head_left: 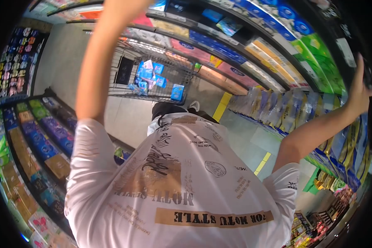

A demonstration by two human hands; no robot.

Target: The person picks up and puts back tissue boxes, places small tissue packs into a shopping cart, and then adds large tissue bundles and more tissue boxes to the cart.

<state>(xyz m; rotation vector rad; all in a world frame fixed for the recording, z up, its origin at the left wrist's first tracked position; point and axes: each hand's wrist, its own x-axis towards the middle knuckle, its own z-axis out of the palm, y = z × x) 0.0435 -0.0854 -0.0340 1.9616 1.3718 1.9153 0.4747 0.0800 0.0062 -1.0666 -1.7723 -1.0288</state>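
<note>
My left arm reaches up past the top edge of the view. Only the base of my left hand (126,7) shows, in front of the upper shelf, and its fingers are cut off. Out at the right edge, my right hand (361,91) is closed at a dark shape beside the shelf, with one finger pointing up along it. What it grips is too dark to make out. Green packs (320,58) stand on the shelf just left of that hand. Ahead of my body is a wire shopping cart (115,89) holding several blue packs (151,74).
Shelves of boxed and bagged goods (219,45) curve along the front and right. Clear plastic-wrapped packs (293,109) hang or stand lower right. Another shelf (41,128) runs along the left. Yellow tape (222,106) marks the floor (60,70).
</note>
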